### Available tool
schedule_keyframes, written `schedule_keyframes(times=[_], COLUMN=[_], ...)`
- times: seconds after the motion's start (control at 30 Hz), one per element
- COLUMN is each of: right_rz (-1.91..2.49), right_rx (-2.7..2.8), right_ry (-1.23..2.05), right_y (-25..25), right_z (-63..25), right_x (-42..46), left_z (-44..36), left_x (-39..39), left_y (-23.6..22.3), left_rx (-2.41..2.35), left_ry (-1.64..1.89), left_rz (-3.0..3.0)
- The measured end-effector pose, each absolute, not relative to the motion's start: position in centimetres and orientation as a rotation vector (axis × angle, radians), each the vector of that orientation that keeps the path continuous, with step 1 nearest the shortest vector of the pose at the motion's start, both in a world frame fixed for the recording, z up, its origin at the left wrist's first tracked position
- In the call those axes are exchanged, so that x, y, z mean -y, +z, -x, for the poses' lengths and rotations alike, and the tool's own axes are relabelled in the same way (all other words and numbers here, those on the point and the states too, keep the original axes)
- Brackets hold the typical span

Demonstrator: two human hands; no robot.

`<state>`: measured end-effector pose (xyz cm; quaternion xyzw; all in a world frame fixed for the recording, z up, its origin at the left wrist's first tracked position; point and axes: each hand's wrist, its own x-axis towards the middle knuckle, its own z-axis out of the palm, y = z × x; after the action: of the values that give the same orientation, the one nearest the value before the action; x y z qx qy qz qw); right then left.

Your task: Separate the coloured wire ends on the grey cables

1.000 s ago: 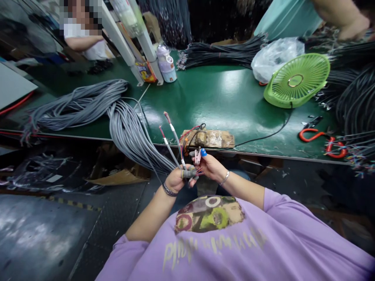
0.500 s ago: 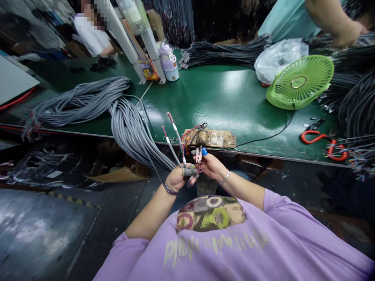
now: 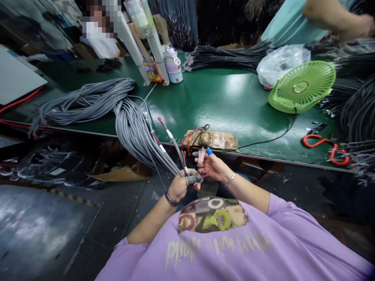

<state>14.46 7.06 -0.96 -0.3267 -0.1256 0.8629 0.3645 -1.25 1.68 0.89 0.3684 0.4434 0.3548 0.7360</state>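
My left hand [image 3: 181, 183] is closed round a few grey cables [image 3: 171, 139] just below the table's front edge. Their stripped ends point up and away, with coloured inner wires showing. My right hand [image 3: 212, 166] touches the left one and pinches the thin coloured wires [image 3: 202, 173] that stick out of one cable. Its fingertips wear a blue cap and pale finger covers. The cables run back into a thick grey cable bundle [image 3: 129, 125] that hangs over the edge of the green table [image 3: 222, 97].
A taped wooden block with wires [image 3: 212, 139] lies at the table edge ahead. A green fan [image 3: 303, 86], a plastic bag [image 3: 283, 62], red-handled cutters [image 3: 325, 144] and black cable bundles [image 3: 228, 56] lie right and behind. Bottles [image 3: 174, 66] stand by white posts. Other people work at the far side.
Both hands have stayed joined and shifted slightly right and down in view. The raised cable ends have tilted further left.
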Motion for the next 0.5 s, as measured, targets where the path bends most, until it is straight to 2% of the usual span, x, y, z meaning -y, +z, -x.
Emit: schedule_keyframes(times=[0.17,0.5], right_rz=[0.83,0.937], right_rx=[0.485,0.636], right_ry=[2.089,2.006], right_y=[-1.3,-0.3], right_z=[-14.5,-14.6], right_x=[-6.9,-6.7], left_z=[0.5,-0.1], left_x=[-0.7,-1.1], left_y=[1.5,1.1], left_rx=[-1.052,-1.081], left_ry=[0.916,0.944], left_rz=[-0.829,-0.866])
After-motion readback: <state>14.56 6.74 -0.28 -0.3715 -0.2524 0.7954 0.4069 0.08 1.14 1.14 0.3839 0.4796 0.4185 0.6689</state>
